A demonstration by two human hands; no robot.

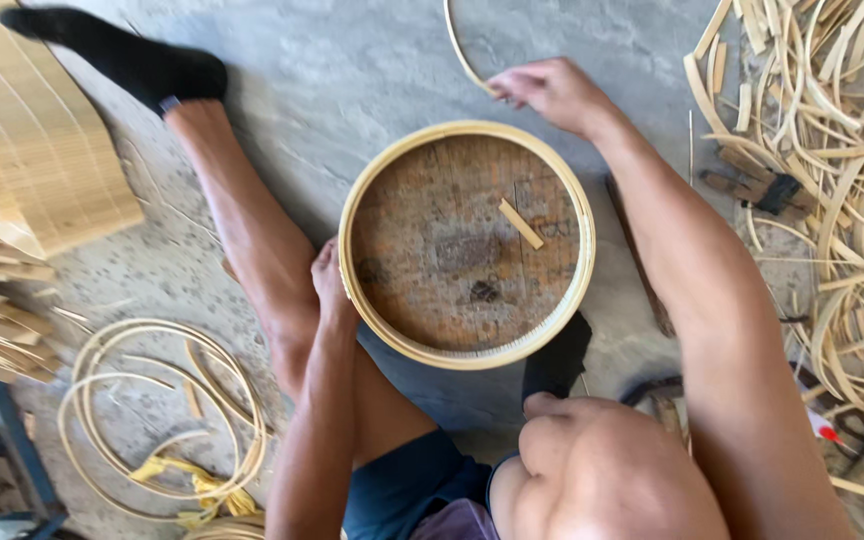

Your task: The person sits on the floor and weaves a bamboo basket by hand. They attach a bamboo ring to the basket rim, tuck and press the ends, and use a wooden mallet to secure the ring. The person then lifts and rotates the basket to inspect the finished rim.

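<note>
Evidently the left hand [329, 283] presses the round pale bamboo hoop frame [467, 245] on the grey concrete floor [352, 70]; the right hand [550, 92] pinches a thin curved bamboo strip [457, 50] just beyond its far rim. Bent so, the strip could spring free or snap; the hoop might skid.

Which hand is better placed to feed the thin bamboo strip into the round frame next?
Probably the right hand: it already pinches the thin bamboo strip just beyond the round bamboo frame. The left hand rests against the frame's near-left rim, seemingly steadying it.
</note>
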